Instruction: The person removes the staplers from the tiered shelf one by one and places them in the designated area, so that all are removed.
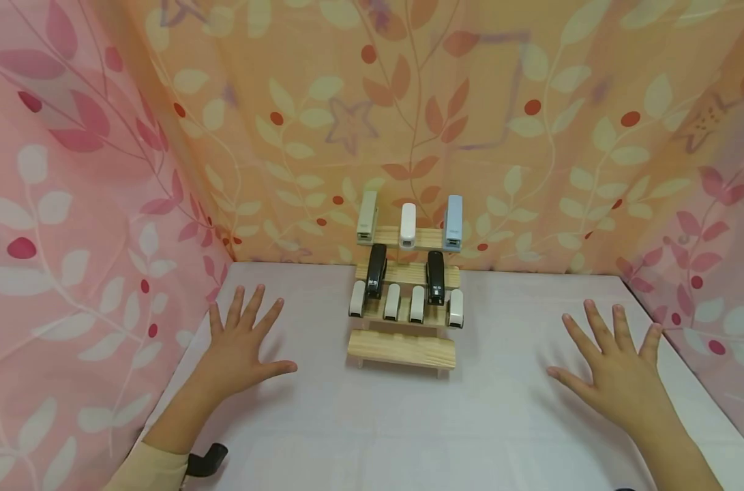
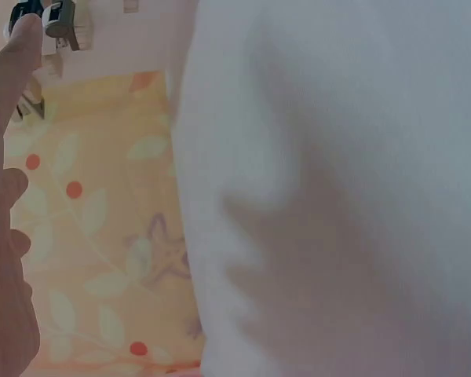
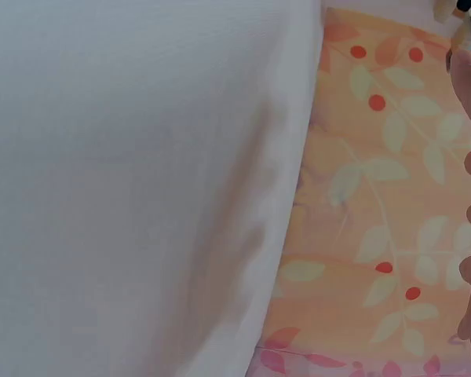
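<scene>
My left hand (image 1: 238,351) is held over the left part of the white table with its fingers spread. On the other side, my right hand (image 1: 620,374) spreads its fingers likewise; neither hand holds anything. Between them stands a stepped wooden rack (image 1: 402,349) of staplers. Its top step carries a green stapler (image 1: 367,217), a white stapler (image 1: 408,225) and a light blue stapler (image 1: 453,221). Below are a black stapler (image 1: 376,271) on the left and another black stapler (image 1: 436,276) on the right. Several small white staplers, one being the leftmost small stapler (image 1: 357,298), line the step beneath.
A white cloth (image 1: 372,416) covers the table. An orange leaf-patterned curtain (image 1: 298,88) hangs behind it, with a pink curtain (image 1: 89,204) along the left. By the left forearm is a black curved object (image 1: 207,462), partly hidden. Both hands cast shadows on the cloth.
</scene>
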The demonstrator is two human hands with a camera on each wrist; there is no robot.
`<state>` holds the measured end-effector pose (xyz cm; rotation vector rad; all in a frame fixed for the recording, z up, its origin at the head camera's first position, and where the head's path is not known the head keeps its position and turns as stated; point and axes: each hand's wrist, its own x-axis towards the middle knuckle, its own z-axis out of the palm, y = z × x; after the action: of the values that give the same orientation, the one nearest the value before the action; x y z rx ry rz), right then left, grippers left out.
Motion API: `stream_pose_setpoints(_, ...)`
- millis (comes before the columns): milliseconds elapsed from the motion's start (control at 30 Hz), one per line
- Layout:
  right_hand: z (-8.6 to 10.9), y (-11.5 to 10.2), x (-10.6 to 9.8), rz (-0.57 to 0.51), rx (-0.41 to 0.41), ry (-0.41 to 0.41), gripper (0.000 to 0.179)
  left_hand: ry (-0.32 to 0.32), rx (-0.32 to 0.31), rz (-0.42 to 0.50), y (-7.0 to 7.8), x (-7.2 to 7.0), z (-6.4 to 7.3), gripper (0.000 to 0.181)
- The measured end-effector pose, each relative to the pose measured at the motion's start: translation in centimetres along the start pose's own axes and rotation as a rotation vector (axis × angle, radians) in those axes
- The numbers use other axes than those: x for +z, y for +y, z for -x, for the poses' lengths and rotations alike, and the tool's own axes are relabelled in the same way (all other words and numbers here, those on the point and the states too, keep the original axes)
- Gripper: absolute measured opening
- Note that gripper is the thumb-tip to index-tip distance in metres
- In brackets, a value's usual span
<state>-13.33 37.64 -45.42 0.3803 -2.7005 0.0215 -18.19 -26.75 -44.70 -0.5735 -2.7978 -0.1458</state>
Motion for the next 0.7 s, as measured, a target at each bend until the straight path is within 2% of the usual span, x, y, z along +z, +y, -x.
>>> stream_pose_setpoints(233,-0.4,-0.4,-0.4,-0.039,0.012,0.032,0.107,0.018,-0.022,0.093,0.9,0.1,-0.2,0.116)
stream_pose_setpoints(433,-0.6,-0.9,-0.7,-0.125,0.065,0.033,0.103,0.024,-0.048,0.172,1.2,0.5,-0.3,0.116)
stream_pose_setpoints(700,-1.3,-2.3,-1.3,-0.217,0.096,0.081,0.099,0.023,-0.089,0.357,2.1,1.2,-0.9,0.108)
